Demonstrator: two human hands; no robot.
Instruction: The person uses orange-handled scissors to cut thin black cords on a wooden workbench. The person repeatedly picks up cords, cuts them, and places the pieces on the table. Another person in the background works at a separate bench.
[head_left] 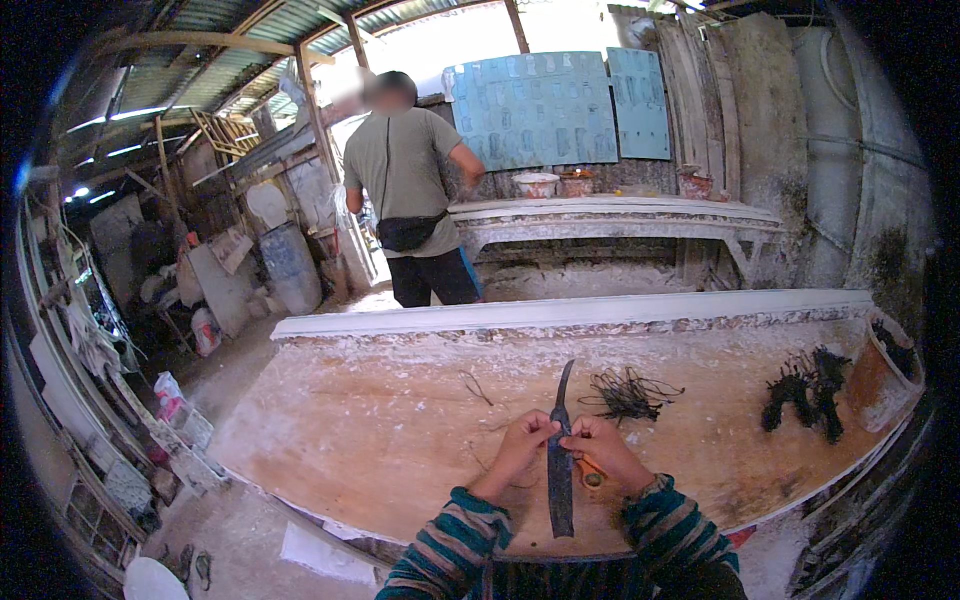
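Note:
My left hand [528, 440] and my right hand [604, 448] meet over the wooden table. Between their fingertips they pinch a long dark strip [562, 500], which looks flat and wide at the near end. Its far end narrows and curves to a tip. Whatever is between the fingertips at the strip's narrow middle is too small to make out. Under my right hand shows an orange tool handle [591, 472], partly hidden. A loose bundle of thin black cords [632, 394] lies just beyond that hand.
Black knotted cord bunches [808, 390] lie at the right, beside a whitish-brown bucket [885, 375]. A long white moulding [570, 315] runs along the far edge of the table [340, 420]. Beyond it a person [405, 180] stands by a white-spattered bench [620, 210].

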